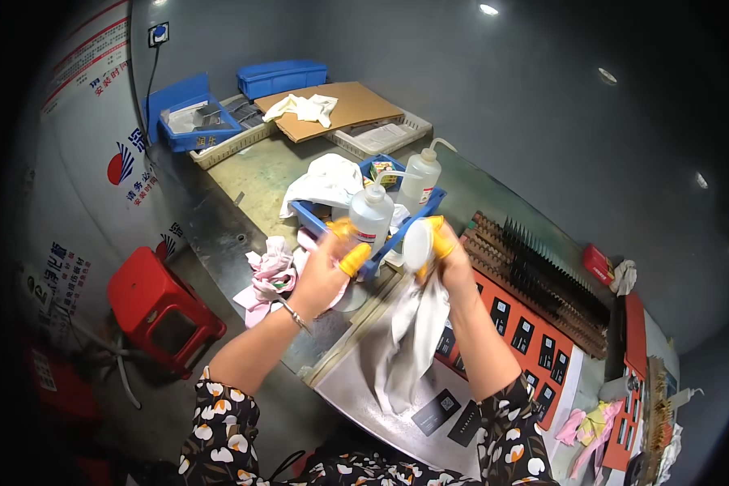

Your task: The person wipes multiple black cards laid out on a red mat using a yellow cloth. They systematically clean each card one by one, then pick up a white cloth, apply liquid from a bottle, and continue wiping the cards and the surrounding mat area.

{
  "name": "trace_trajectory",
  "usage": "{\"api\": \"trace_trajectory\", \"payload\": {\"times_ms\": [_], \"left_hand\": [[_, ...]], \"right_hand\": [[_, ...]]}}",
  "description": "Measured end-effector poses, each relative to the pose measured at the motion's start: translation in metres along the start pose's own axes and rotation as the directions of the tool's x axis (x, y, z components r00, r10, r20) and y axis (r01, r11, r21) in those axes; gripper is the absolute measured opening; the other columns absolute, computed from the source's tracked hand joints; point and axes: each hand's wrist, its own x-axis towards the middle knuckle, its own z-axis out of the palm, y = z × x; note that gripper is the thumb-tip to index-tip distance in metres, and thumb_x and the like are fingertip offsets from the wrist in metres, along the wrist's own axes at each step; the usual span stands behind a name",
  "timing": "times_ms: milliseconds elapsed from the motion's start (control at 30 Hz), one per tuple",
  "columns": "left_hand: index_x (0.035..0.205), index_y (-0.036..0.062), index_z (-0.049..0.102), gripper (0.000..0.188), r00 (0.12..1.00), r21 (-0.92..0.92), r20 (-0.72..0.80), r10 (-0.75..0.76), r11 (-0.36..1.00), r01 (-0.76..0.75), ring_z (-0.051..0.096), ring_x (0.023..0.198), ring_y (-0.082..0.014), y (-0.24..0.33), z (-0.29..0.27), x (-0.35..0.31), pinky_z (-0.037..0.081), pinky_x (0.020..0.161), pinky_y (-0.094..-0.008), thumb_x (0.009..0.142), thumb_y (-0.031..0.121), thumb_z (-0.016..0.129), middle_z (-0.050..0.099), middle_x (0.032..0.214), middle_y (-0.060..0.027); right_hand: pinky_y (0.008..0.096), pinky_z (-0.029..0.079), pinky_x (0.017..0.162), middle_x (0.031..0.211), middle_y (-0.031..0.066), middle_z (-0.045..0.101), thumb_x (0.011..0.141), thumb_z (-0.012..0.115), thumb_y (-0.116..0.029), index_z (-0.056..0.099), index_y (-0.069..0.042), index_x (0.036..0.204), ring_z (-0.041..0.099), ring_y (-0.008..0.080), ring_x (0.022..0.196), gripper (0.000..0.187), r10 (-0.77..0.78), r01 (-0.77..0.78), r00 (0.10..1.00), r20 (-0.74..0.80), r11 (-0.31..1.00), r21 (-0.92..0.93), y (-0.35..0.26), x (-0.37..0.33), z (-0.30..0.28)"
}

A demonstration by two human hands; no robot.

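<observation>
My left hand (pixel 328 266), with yellow finger covers, is beside a translucent wash bottle (pixel 373 212) with a bent spout. Its thumb and fingers look apart and slightly blurred, and I see nothing held. My right hand (pixel 452 257), also in yellow finger covers, pinches a white cloth (pixel 409 324) that hangs toward the table. A pale rounded piece (pixel 418 245) shows at its fingertips; whether it is part of the cloth I cannot tell. A second wash bottle (pixel 421 178) stands behind, by a blue tray (pixel 417 217). Crumpled pink cloths (pixel 271 271) lie under my left wrist.
Black cards (pixel 522 333) lie in rows on an orange board to the right, beside a rack of black pieces (pixel 543 279). Two loose black cards (pixel 436 411) lie near me. Blue bins (pixel 282 78) and cardboard (pixel 356 109) are at the back; a red stool (pixel 166 312) stands left.
</observation>
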Motion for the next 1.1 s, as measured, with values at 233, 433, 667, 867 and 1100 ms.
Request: {"api": "trace_trajectory", "payload": {"times_ms": [233, 433, 667, 867, 1100], "left_hand": [[0.13, -0.0009, 0.033, 0.08, 0.944, 0.423, -0.201, 0.262, 0.892, -0.158, 0.048, 0.111, -0.0266, -0.078, -0.013, 0.057, 0.038, 0.094, -0.0354, 0.07, 0.032, 0.075, 0.048, 0.118, -0.0159], [0.125, -0.0047, 0.036, 0.09, 0.961, 0.383, -0.151, 0.23, 0.91, -0.157, 0.048, 0.108, -0.0324, -0.074, 0.006, 0.065, 0.037, 0.094, -0.0382, 0.061, 0.043, 0.078, 0.049, 0.117, -0.0199], [0.123, -0.0014, 0.039, 0.079, 0.971, 0.439, -0.146, 0.188, 0.892, -0.106, 0.046, 0.109, -0.0303, -0.071, 0.008, 0.062, 0.037, 0.093, -0.0371, 0.062, 0.032, 0.078, 0.049, 0.115, -0.0173], [0.125, -0.0005, 0.038, 0.08, 0.971, 0.425, -0.14, 0.194, 0.897, -0.118, 0.048, 0.109, -0.0246, -0.069, 0.009, 0.065, 0.038, 0.093, -0.0328, 0.062, 0.027, 0.079, 0.05, 0.115, -0.0147], [0.111, -0.0006, 0.047, 0.07, 0.97, 0.447, -0.173, 0.172, 0.891, -0.078, 0.053, 0.101, -0.0264, -0.072, 0.005, 0.067, 0.042, 0.086, -0.0344, 0.058, 0.03, 0.081, 0.054, 0.107, -0.0147]], "right_hand": [[0.0276, 0.032, 0.038, 0.077, 0.0141, 0.057, 0.092, 0.036, -0.035, 0.053, 0.003, 0.099, 0.042, 0.0193, 0.042, 0.042, -0.036, 0.041, 0.999, -0.027, 0.967, 0.252, 0.01, 0.04, -0.036], [0.0274, 0.037, 0.041, 0.07, 0.0124, 0.057, 0.093, 0.036, -0.033, 0.056, 0.002, 0.098, 0.048, 0.0182, 0.047, 0.04, -0.023, 0.037, 0.998, -0.062, 0.972, 0.231, 0.006, 0.054, -0.029], [0.0277, 0.041, 0.045, 0.075, 0.0102, 0.058, 0.095, 0.035, -0.028, 0.052, -0.002, 0.1, 0.052, 0.0184, 0.052, 0.031, 0.033, -0.036, 0.999, 0.014, 0.963, 0.266, 0.011, 0.058, -0.034], [0.0276, 0.043, 0.046, 0.078, 0.0095, 0.059, 0.094, 0.037, -0.026, 0.051, -0.003, 0.103, 0.053, 0.0173, 0.054, 0.028, 0.05, -0.031, 0.997, -0.061, 0.961, 0.275, 0.004, 0.062, -0.022], [0.0257, 0.042, 0.04, 0.073, 0.0077, 0.06, 0.093, 0.043, -0.023, 0.052, -0.006, 0.107, 0.054, 0.0166, 0.048, 0.024, -0.084, 0.084, 0.996, -0.005, 0.973, 0.215, 0.005, 0.074, -0.021]]}}
